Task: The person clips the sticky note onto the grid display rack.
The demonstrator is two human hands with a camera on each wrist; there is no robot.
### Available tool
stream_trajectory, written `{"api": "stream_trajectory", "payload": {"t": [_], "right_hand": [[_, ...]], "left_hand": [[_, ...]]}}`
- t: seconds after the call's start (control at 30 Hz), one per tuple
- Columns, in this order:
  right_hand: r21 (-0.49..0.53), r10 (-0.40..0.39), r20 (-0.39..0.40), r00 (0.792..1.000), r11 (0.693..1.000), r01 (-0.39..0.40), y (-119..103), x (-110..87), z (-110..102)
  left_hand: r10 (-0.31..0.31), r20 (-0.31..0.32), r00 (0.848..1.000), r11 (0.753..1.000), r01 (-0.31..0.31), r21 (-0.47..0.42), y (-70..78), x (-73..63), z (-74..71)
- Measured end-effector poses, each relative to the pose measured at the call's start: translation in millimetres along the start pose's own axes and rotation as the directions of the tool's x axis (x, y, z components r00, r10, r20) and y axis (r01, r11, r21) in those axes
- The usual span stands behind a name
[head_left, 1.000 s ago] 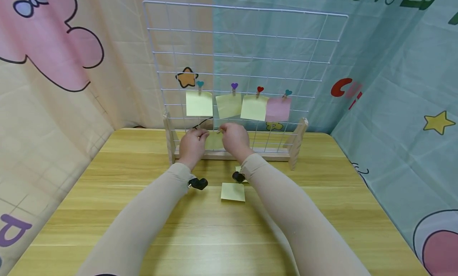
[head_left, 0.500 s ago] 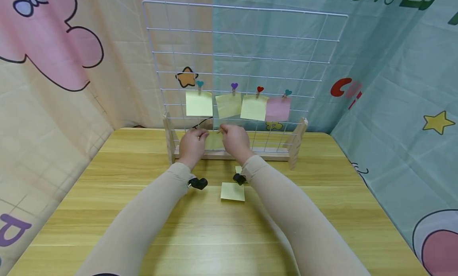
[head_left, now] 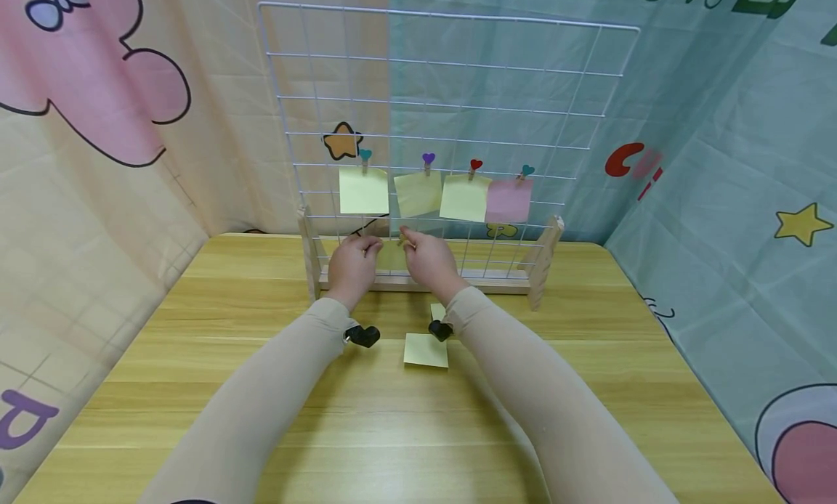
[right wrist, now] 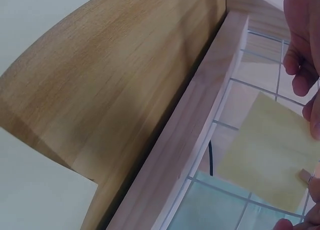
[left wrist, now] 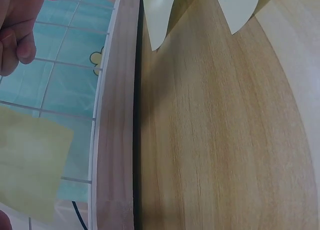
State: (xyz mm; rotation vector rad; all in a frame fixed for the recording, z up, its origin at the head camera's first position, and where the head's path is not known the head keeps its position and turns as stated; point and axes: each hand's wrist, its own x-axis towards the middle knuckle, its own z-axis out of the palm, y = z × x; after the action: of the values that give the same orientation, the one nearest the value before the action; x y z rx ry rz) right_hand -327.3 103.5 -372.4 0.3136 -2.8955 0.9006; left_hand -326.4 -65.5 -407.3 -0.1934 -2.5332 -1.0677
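Observation:
A yellow sticky note (head_left: pixel 392 255) lies against the low part of a white wire grid (head_left: pixel 451 101). My left hand (head_left: pixel 352 270) pinches the note near its upper left corner. My right hand (head_left: pixel 431 261) pinches a small wooden clothespin at the note's upper right edge. In the right wrist view the tip of the clothespin (right wrist: pixel 305 176) overlaps the note (right wrist: pixel 272 150), and fingers partly hide the rest of it. The left wrist view has the note (left wrist: pixel 32 165) at lower left and my right hand's curled fingers (left wrist: pixel 17 42) above it.
Three yellow notes, one of them (head_left: pixel 363 190) at the left, and a pink note (head_left: pixel 508 200) hang in a row from heart-topped clothespins. The grid stands in a wooden base (head_left: pixel 418 283). A yellow note (head_left: pixel 426 350) lies on the table (head_left: pixel 366 431), another (head_left: pixel 438 312) behind it near my right wrist.
My right hand and wrist have shifted slightly to the right, uncovering a bit more of the rear note on the table. The left hand holds its place.

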Motion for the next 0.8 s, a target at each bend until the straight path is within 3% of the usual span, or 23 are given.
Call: {"api": "stream_trajectory", "payload": {"t": [0.37,0.8], "right_hand": [[0.057,-0.032,0.011,0.999,0.998,0.031,5.1,0.0,4.1],[0.123,-0.029,0.02,0.999,0.992,0.027,5.8,2.8,4.9]], "left_hand": [[-0.027,0.021,0.999,0.999,0.027,-0.026,-1.8,-1.7,1.9],[-0.028,0.002,1.0,0.999,0.028,-0.037,-0.4,-4.2,2.5]]}}
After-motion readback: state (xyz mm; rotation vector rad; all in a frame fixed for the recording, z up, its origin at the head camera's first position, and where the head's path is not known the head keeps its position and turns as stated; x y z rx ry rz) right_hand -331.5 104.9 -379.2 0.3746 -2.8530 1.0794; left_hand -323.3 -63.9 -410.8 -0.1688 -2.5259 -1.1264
